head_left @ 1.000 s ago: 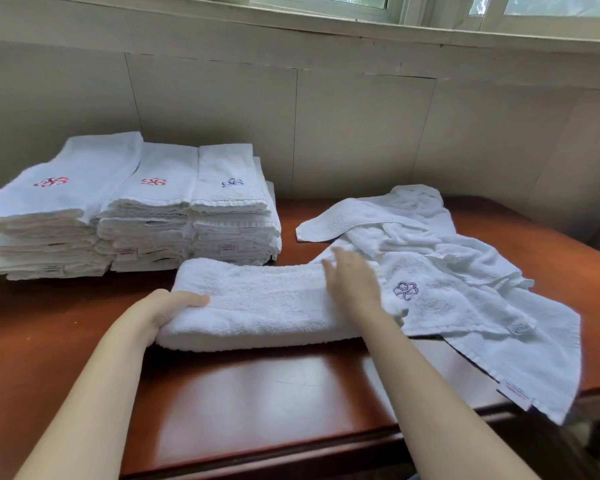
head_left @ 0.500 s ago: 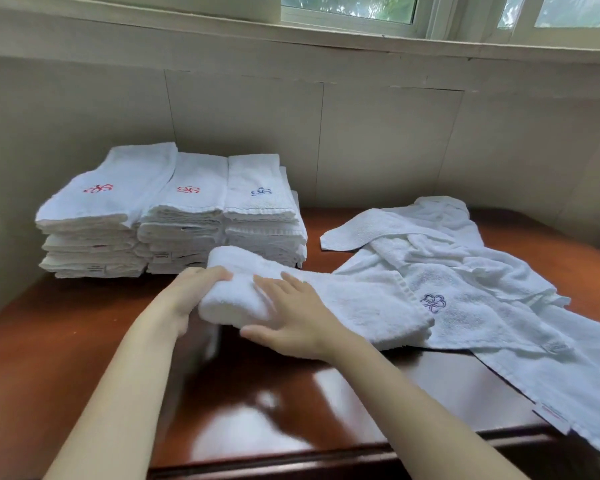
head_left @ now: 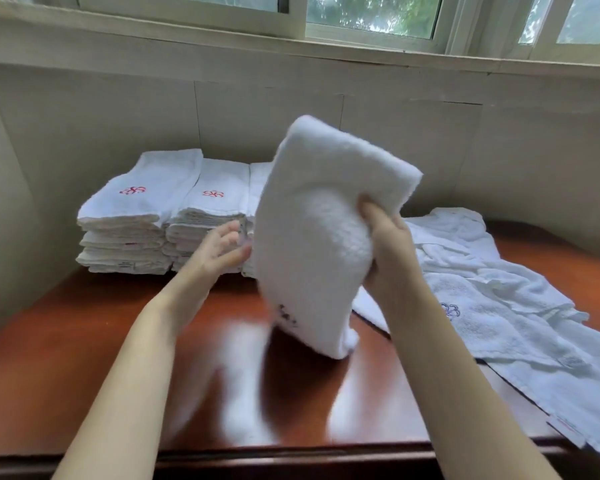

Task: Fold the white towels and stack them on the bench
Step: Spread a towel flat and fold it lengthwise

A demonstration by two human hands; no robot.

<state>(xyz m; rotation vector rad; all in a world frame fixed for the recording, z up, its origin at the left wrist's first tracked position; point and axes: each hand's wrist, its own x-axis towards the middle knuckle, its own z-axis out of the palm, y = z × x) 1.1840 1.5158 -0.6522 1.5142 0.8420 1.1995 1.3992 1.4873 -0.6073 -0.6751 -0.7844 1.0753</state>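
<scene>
Right hand (head_left: 388, 251) grips folded towel (head_left: 319, 230) raised above bench (head_left: 84, 375); left hand (head_left: 222, 247) open beside

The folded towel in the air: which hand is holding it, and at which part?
The right hand grips the folded white towel at its right edge, about halfway up. The left hand is open beside it and holds nothing.

Two bare hands: left hand (head_left: 224, 245) and right hand (head_left: 388, 244). One folded white terry towel (head_left: 312, 233) raised above one glossy reddish-brown wooden bench (head_left: 118, 341). Three side-by-side stacks of folded white towels (head_left: 160, 216); towels per stack uncountable. One heap of unfolded white towels (head_left: 492, 306), number indistinct.
</scene>
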